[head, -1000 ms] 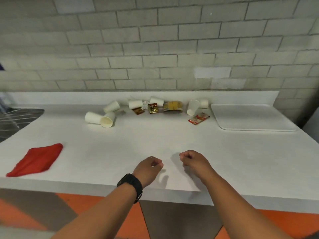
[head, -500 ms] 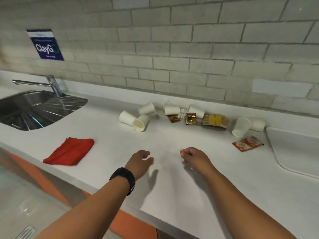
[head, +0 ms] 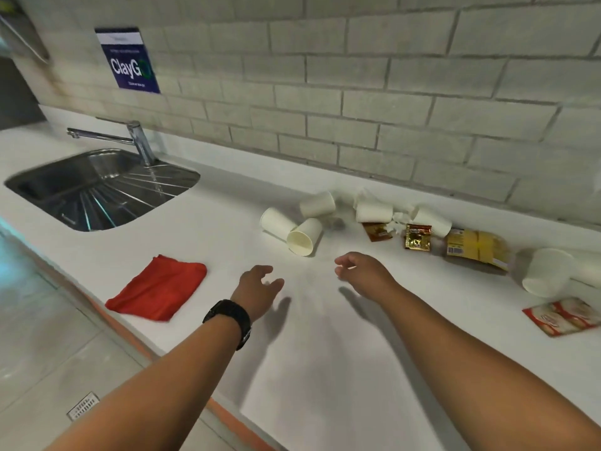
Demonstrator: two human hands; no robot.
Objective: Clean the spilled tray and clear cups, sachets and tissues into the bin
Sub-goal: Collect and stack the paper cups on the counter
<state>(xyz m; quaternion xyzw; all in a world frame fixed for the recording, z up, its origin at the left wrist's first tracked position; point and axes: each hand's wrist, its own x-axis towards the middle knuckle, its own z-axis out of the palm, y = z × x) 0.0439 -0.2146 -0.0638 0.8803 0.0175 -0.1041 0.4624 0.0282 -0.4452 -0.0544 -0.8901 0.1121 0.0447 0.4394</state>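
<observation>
Both hands are held over the white table (head: pixel 325 369), neither touching any item. The left hand (head: pixel 258 289), with a black watch (head: pixel 229 320) on its wrist, has its fingers (head: pixel 265 270) loosely spread and holds nothing. The right hand (head: pixel 364 271) has its fingers (head: pixel 344 260) loosely curled and also holds nothing.

Positions taken relative to the sink (head: pixel 97 187), set into the table at the far left with its tap (head: pixel 138 141):
- A red cloth (head: pixel 159 288) lies folded just to the near right of the sink, by the table edge.
- Three paper cups (head: pixel 304 236) lie tipped over, clustered further right of the sink.
- Beyond these, two more tipped cups (head: pixel 374 211) lie among crumpled tissues (head: pixel 395 221), next to a brown sachet (head: pixel 377 231), a gold sachet (head: pixel 418 237) and a yellow packet (head: pixel 476 250).
- Farthest from the sink, another paper cup (head: pixel 546 271) lies on its side, with a red-and-white sachet (head: pixel 566 315) flat on the table nearer the viewer.

A blue sign (head: pixel 128 58) is fixed to the brick wall above the sink. The tray and the bin do not appear in this view.
</observation>
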